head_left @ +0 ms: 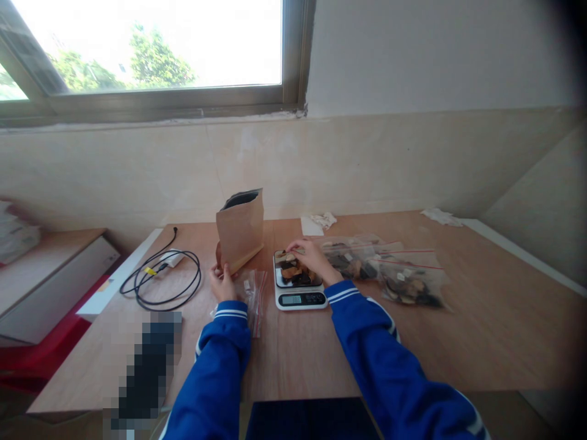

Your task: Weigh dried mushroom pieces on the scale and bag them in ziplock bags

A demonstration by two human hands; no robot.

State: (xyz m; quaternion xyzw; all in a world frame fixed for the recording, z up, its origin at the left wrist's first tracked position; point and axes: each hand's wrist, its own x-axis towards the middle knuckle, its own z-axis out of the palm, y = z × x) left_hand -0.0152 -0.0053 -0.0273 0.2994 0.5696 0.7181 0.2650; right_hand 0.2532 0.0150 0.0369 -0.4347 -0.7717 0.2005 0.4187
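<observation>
Scale: the white kitchen scale (300, 305) stood on the wooden table (293, 366), near the middle of my head view, its display facing the wearer; I could not read the digits.
Dark pieces: a small heap of brown and black dried pieces (293, 274) lay on the scale's plate, some paler at the edges.
Right hand: I saw the right hand (312, 256) reach over the plate from its right side, fingers bent and fingertips at the heap's upper edge; I could not tell whether they pinched a piece.
Paper bag: the brown paper bag (241, 232) stood upright left of the scale, its mouth open and dark inside.
Left hand: the left hand (222, 286) was at the bag's lower left corner, fingers curled and thumb raised against it; I could not tell how firmly it gripped.
Clear bags: thin clear bags with red strips (255, 302) lay flat just beside the left hand, between it and the scale.
Filled bags: clear bags of similar pieces (410, 286) lay right of the scale, partly overlapping.
Cable: a black cable (158, 310) lay coiled at the left, near a white adapter (174, 259).
Tissue: crumpled white tissue (324, 220) lay behind the scale.
</observation>
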